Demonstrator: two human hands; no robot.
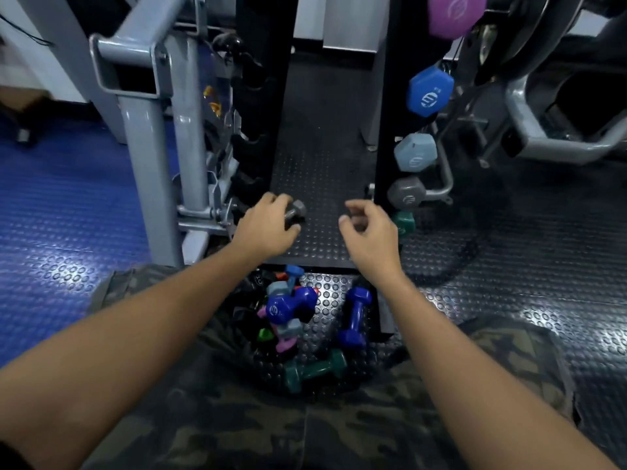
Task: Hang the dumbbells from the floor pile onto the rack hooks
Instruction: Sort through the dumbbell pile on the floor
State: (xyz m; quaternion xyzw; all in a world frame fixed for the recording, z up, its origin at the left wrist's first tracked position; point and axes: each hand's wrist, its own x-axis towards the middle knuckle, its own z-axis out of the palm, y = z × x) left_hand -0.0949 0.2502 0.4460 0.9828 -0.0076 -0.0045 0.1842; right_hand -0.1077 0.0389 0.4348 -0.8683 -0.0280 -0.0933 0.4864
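Head view looks down over both forearms. At the left, the left hand (266,227) is curled tight around a grey dumbbell (296,213), whose hexagonal end pokes out past the fingers beside the lower left hooks of the rack (252,106). To the right, the right hand (369,230) hangs empty, fingers loosely bent and parted, touching nothing. Between the two hands lies bare studded black mat (319,164), open toward the far side. The rack's right post carries purple, blue, pale blue, grey and green dumbbells. Nearer, between the knees, the floor pile (288,310) holds blue, teal, pink and grey dumbbells.
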